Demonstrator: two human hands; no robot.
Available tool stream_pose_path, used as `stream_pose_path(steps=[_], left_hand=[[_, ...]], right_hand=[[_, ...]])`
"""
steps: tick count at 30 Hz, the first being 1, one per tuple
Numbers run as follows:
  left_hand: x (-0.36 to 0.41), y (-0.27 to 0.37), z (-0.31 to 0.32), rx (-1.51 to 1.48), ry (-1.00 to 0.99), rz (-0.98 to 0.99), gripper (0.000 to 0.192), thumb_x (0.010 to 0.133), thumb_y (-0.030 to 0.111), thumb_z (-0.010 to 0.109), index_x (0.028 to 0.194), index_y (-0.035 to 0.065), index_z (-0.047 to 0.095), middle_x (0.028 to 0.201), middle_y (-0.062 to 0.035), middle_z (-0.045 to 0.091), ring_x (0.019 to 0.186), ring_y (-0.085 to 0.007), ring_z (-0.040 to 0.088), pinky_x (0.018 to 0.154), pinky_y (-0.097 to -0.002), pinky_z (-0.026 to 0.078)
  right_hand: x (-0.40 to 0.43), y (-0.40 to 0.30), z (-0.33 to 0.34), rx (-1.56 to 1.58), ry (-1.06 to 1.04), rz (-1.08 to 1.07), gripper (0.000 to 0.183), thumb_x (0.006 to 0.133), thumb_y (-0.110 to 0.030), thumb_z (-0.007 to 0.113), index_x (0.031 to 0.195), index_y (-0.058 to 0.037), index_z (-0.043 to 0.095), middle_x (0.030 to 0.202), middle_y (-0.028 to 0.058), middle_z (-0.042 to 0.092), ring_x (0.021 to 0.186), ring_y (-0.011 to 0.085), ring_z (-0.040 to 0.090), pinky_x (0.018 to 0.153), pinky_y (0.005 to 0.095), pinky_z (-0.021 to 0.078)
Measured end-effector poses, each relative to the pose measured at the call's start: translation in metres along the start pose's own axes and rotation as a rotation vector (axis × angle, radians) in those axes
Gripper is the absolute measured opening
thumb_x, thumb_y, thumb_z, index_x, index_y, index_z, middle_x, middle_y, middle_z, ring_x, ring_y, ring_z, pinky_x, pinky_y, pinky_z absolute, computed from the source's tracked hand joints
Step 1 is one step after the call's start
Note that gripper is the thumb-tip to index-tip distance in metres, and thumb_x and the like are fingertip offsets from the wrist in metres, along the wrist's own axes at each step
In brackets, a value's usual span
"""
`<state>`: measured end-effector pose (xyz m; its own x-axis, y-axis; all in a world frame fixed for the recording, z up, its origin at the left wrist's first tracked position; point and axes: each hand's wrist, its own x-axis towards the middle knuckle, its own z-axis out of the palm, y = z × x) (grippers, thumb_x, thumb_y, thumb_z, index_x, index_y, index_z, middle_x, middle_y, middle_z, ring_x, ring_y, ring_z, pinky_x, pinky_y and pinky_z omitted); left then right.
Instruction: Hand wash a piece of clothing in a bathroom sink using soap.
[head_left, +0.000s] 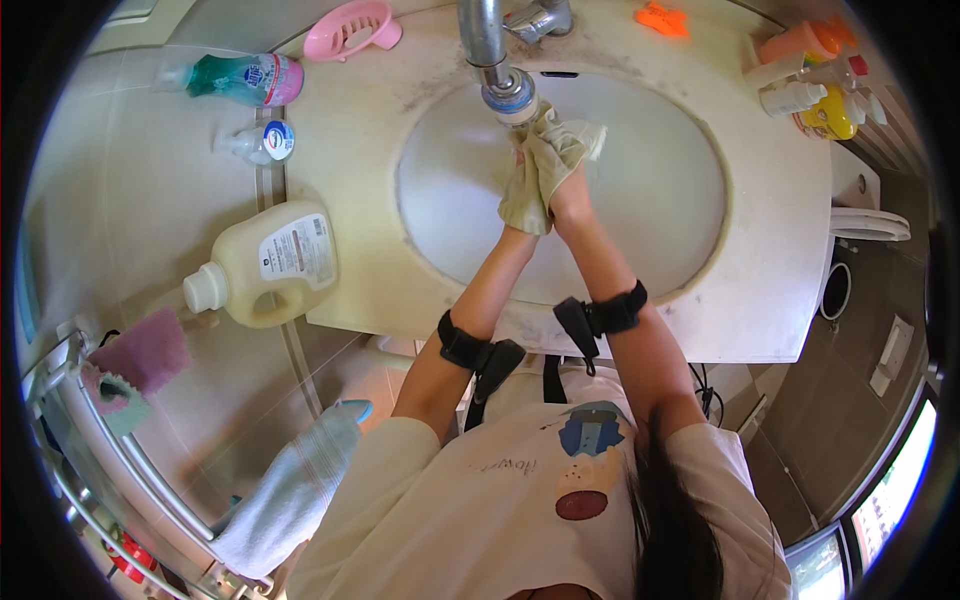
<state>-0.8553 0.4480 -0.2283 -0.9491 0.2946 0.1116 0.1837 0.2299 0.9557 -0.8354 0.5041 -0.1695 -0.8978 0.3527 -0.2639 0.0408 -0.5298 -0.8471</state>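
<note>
My left hand (523, 191) and my right hand (571, 196) are pressed together over the washbasin (652, 202), right below the spout of the metal faucet (491, 60). Bunched pale fabric (555, 154) covers most of both hands; whether it is a cloth or a pair of gloves is unclear. On the left side it reaches down to the wrist like a cuff. The heel of my right hand shows bare beneath it, and a loose flap sticks out to the right. My fingers are hidden. Cloudy whitish water seems to fill the oval basin.
At the counter's left stand a large detergent jug (277, 262), a pump bottle (262, 142), a green bottle (244, 79) and a pink soap dish (352, 30). Several bottles (821, 112) crowd the right edge. An orange item (661, 20) lies behind the basin. A towel (292, 487) hangs lower left.
</note>
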Motion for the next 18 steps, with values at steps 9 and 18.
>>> stream_pose_path(steps=[9, 18], left_hand=[[-0.015, -0.032, -0.030, -0.144, -0.246, 0.120, 0.042, 0.089, 0.038, 0.045, 0.118, 0.0071, 0.045, 0.113, -0.0056, 0.052, 0.101, -0.0150, 0.050, 0.089, -0.0280, 0.040], [-0.010, -0.023, -0.014, -0.457, -0.170, -0.134, 0.041, 0.089, 0.041, 0.043, 0.113, 0.0080, 0.047, 0.105, -0.0044, 0.054, 0.094, -0.0150, 0.052, 0.082, -0.0280, 0.043]], right_hand=[[-0.040, 0.016, 0.022, -0.837, 0.006, -0.490, 0.049, 0.088, -0.020, 0.046, 0.129, 0.0013, 0.032, 0.131, 0.0172, 0.034, 0.123, 0.0269, 0.031, 0.102, 0.0340, 0.0234], [-0.019, 0.013, -0.004, -0.689, 0.002, -0.440, 0.047, 0.086, -0.023, 0.044, 0.127, 0.0004, 0.038, 0.130, 0.0220, 0.037, 0.118, 0.0358, 0.036, 0.097, 0.0407, 0.0289]])
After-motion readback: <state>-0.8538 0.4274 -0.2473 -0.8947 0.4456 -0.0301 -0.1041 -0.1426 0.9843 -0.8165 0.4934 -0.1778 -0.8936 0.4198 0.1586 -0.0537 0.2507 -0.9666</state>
